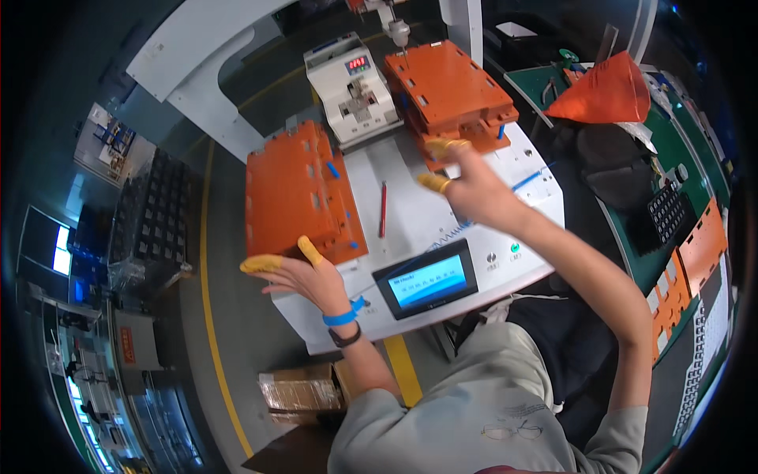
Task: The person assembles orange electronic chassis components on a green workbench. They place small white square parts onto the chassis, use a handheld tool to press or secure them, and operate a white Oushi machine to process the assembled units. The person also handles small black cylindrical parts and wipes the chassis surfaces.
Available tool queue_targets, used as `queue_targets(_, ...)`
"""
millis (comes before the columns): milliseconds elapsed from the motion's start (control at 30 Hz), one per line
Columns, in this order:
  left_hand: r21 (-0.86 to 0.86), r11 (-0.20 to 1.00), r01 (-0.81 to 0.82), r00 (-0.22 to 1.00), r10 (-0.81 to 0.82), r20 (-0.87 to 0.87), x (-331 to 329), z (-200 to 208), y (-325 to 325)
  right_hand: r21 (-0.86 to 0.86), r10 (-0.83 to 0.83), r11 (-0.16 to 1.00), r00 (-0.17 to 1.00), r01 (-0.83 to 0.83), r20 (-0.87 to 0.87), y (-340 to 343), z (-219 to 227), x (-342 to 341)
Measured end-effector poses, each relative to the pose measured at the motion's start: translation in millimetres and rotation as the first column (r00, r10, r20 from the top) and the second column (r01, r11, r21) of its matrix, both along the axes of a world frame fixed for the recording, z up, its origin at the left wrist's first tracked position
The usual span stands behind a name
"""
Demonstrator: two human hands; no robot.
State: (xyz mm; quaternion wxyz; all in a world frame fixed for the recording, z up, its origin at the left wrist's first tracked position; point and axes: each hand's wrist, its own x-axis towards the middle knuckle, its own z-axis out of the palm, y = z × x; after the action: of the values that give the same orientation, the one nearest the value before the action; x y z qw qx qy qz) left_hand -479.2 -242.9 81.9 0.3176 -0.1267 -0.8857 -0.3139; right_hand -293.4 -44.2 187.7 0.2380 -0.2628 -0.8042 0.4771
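My left hand [306,276] is spread at the near edge of the left orange fixture plate [286,193]; whether it touches the plate I cannot tell. Yellow finger cots cover two of its fingertips, and a blue strap and dark band circle the wrist. Slightly smeared by motion, my right hand [482,189] is by the near left corner of the right orange fixture plate [446,83]. Its thumb and finger, both in yellow cots, are apart with nothing visible between them. Between the plates lies a slim red pen-like tool [384,209] on the white machine bed [399,178].
A white device with a red digital display [347,91] stands between the fixtures, under the machine's white frame [229,63]. A touchscreen [426,280] and buttons are on the near side. At right, a green bench [624,207] holds an orange funnel-shaped sheet [608,93]. A cardboard box [300,393] sits below.
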Motion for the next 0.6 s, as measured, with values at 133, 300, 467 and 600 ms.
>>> queue_targets(133, -0.022, 0.980, 0.195, 0.979, -0.196, -0.051, 26, -8, -17, 0.071, -0.061, 0.996, 0.997, 0.058, 0.046, 13, 14, 67)
queue_targets(300, -0.040, 0.822, 0.568, 0.799, -0.540, 0.265, 113, -70, -40, -0.091, -0.111, 0.989, 0.993, 0.114, 0.034, 10, 25, 108)
queue_targets(467, -0.021, 0.809, 0.588, 0.728, -0.517, 0.451, 128, -122, -62, 0.077, -0.025, 0.997, 0.999, 0.028, -0.041, 13, 5, 125)
queue_targets(600, -0.104, 0.740, 0.664, 0.707, -0.576, 0.412, 140, -126, -56, 0.024, -0.048, 0.999, 0.998, 0.049, -0.038, 20, 3, 132)
